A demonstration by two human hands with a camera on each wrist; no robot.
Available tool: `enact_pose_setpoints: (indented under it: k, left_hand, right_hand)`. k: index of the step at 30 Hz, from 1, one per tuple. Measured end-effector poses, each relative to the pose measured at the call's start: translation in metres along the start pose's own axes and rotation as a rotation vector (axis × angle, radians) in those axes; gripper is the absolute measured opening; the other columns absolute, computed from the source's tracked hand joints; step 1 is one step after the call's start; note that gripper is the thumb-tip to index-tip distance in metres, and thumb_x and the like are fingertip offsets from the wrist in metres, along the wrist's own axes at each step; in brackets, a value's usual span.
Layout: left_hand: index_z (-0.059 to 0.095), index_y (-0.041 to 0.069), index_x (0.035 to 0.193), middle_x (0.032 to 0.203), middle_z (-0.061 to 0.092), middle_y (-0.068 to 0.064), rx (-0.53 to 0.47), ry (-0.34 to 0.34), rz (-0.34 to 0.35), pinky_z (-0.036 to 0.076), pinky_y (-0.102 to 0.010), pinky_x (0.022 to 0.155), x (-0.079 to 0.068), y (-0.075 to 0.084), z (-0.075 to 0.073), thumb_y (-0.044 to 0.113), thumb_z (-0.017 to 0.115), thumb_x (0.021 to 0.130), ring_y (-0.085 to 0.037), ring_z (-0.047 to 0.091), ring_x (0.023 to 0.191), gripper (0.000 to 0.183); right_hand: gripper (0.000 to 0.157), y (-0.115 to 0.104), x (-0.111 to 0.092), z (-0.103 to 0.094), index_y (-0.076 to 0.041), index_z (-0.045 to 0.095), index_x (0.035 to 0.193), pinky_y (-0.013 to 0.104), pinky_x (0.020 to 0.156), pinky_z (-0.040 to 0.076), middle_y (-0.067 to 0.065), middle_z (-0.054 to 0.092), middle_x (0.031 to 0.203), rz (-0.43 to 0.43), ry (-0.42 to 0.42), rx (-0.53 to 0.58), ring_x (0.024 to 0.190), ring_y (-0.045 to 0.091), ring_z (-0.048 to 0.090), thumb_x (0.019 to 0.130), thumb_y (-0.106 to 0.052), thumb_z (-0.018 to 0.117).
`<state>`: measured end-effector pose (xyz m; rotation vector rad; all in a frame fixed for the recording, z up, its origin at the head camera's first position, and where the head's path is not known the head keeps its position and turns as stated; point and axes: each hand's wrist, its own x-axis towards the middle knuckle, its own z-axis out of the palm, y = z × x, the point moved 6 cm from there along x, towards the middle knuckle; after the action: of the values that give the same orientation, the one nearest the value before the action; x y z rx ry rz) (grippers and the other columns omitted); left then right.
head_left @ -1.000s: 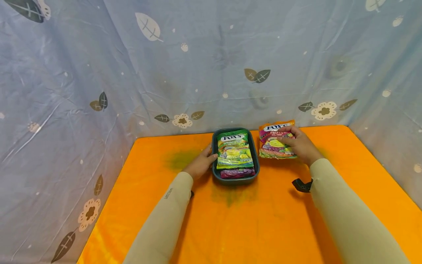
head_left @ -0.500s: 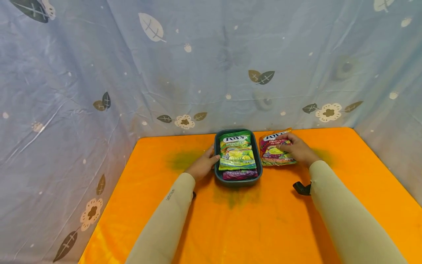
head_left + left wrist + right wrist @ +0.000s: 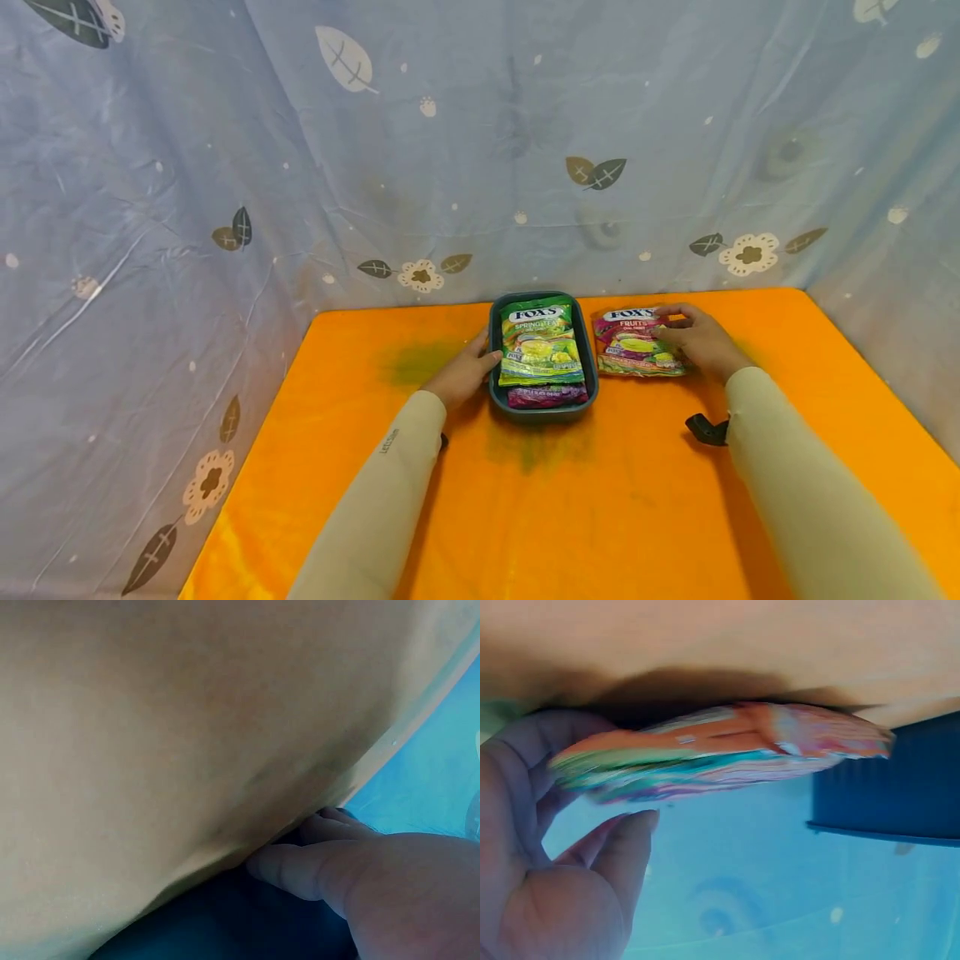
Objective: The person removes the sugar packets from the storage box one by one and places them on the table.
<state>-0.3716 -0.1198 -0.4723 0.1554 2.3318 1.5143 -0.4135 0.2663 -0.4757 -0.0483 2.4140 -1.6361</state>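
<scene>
A dark blue-grey plastic tray [image 3: 592, 392] stands near the table's back edge. In it lies a green Fox's Spring Tea candy bag [image 3: 540, 342], above a purple bag [image 3: 547, 396] that mostly stays hidden. My left hand [image 3: 461, 371] rests against the tray's left side, thumb at the rim; in the left wrist view the thumb [image 3: 289, 866] touches the dark wall. Right of the tray, a Fox's Fruits candy bag [image 3: 633, 342] lies flat. My right hand [image 3: 701, 342] is at its right edge; in the right wrist view the thumb [image 3: 634, 840] stands apart from the bag.
An orange cloth [image 3: 570, 517] with greenish stains covers the table. Blue-grey curtains [image 3: 480, 150] with leaf and flower prints close off the back and sides. A black strap piece [image 3: 708, 429] hangs under the right wrist.
The Fruits bag has come down from a raised, tilted pose to lying flat on the table. My right hand has shifted slightly right. The left hand stays at the tray.
</scene>
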Motion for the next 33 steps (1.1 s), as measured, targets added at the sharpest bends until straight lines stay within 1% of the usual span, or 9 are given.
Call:
enact_pose_setpoints:
  k: [4, 6, 11, 14, 18, 22, 25, 30, 33]
  left_hand:
    - [0.008, 0.042, 0.152, 0.155, 0.021, 0.006, -0.02, 0.006, -0.007, 0.025, -0.042, 0.11, 0.0, -0.002, -0.001, 0.042, 0.046, 0.1, -0.016, 0.028, 0.136, 0.064]
    - [0.009, 0.042, 0.152, 0.155, 0.022, 0.006, -0.024, 0.009, -0.01, 0.025, -0.042, 0.11, 0.0, -0.003, -0.001, 0.042, 0.046, 0.1, -0.015, 0.028, 0.135, 0.064]
    - [0.01, 0.04, 0.153, 0.154, 0.024, 0.005, -0.045, 0.001, 0.001, 0.03, -0.04, 0.107, 0.0, -0.003, 0.0, 0.04, 0.046, 0.101, -0.015, 0.038, 0.129, 0.064]
    - [0.01, 0.039, 0.153, 0.154, 0.024, 0.004, -0.06, -0.006, 0.008, 0.033, -0.04, 0.106, -0.001, -0.002, 0.001, 0.039, 0.046, 0.101, -0.016, 0.042, 0.126, 0.064]
    - [0.009, 0.04, 0.153, 0.154, 0.023, 0.005, -0.048, 0.001, -0.002, 0.031, -0.041, 0.107, -0.002, -0.001, 0.001, 0.04, 0.046, 0.101, -0.015, 0.041, 0.127, 0.064]
    - [0.009, 0.04, 0.153, 0.154, 0.023, 0.005, -0.041, 0.0, -0.009, 0.032, -0.04, 0.107, -0.001, 0.0, 0.001, 0.041, 0.046, 0.101, -0.016, 0.039, 0.128, 0.063]
    - [0.009, 0.04, 0.153, 0.155, 0.022, 0.005, -0.034, -0.005, -0.009, 0.031, -0.041, 0.107, 0.0, 0.0, 0.002, 0.041, 0.045, 0.101, -0.016, 0.036, 0.131, 0.063]
    - [0.008, 0.041, 0.153, 0.156, 0.02, 0.005, -0.034, -0.01, -0.013, 0.028, -0.042, 0.108, 0.001, 0.0, 0.002, 0.042, 0.045, 0.101, -0.016, 0.034, 0.132, 0.064]
    - [0.008, 0.041, 0.153, 0.155, 0.021, 0.005, -0.05, -0.016, -0.012, 0.029, -0.042, 0.108, 0.003, 0.0, 0.003, 0.042, 0.046, 0.1, -0.017, 0.036, 0.131, 0.064]
  right_hand:
    - [0.06, 0.009, -0.007, -0.013, -0.011, 0.03, 0.147, 0.039, 0.08, 0.054, 0.022, 0.035, 0.139, 0.033, -0.008, 0.108, 0.1, 0.029, 0.058, 0.097, -0.028, 0.058]
    - [0.061, 0.013, -0.011, -0.02, -0.01, 0.027, 0.148, 0.042, 0.085, 0.052, 0.022, 0.033, 0.14, 0.042, -0.002, 0.134, 0.108, 0.03, 0.058, 0.098, -0.028, 0.057]
    - [0.063, 0.021, -0.017, -0.034, -0.012, 0.025, 0.149, 0.043, 0.087, 0.05, 0.021, 0.031, 0.142, 0.05, 0.013, 0.173, 0.114, 0.032, 0.056, 0.098, -0.028, 0.056]
    - [0.062, 0.022, -0.02, -0.04, -0.014, 0.025, 0.149, 0.042, 0.087, 0.051, 0.021, 0.032, 0.142, 0.042, 0.021, 0.166, 0.114, 0.031, 0.056, 0.098, -0.029, 0.056]
    - [0.061, 0.022, -0.023, -0.044, -0.016, 0.024, 0.149, 0.042, 0.087, 0.051, 0.023, 0.034, 0.141, 0.031, 0.028, 0.155, 0.115, 0.033, 0.055, 0.098, -0.03, 0.055]
    - [0.065, 0.019, -0.025, -0.046, -0.017, 0.024, 0.149, 0.04, 0.086, 0.051, 0.023, 0.036, 0.142, 0.021, 0.032, 0.152, 0.117, 0.034, 0.053, 0.096, -0.034, 0.057]
    - [0.066, 0.016, -0.027, -0.046, -0.017, 0.023, 0.15, 0.04, 0.086, 0.051, 0.025, 0.037, 0.142, 0.008, 0.034, 0.135, 0.117, 0.035, 0.053, 0.096, -0.035, 0.057]
    - [0.066, 0.009, -0.029, -0.048, -0.017, 0.02, 0.152, 0.042, 0.087, 0.05, 0.023, 0.038, 0.143, -0.008, 0.03, 0.124, 0.118, 0.033, 0.053, 0.098, -0.034, 0.054]
    - [0.066, 0.006, -0.03, -0.049, -0.017, 0.019, 0.152, 0.043, 0.088, 0.05, 0.022, 0.037, 0.144, -0.02, 0.021, 0.128, 0.119, 0.032, 0.052, 0.098, -0.033, 0.054]
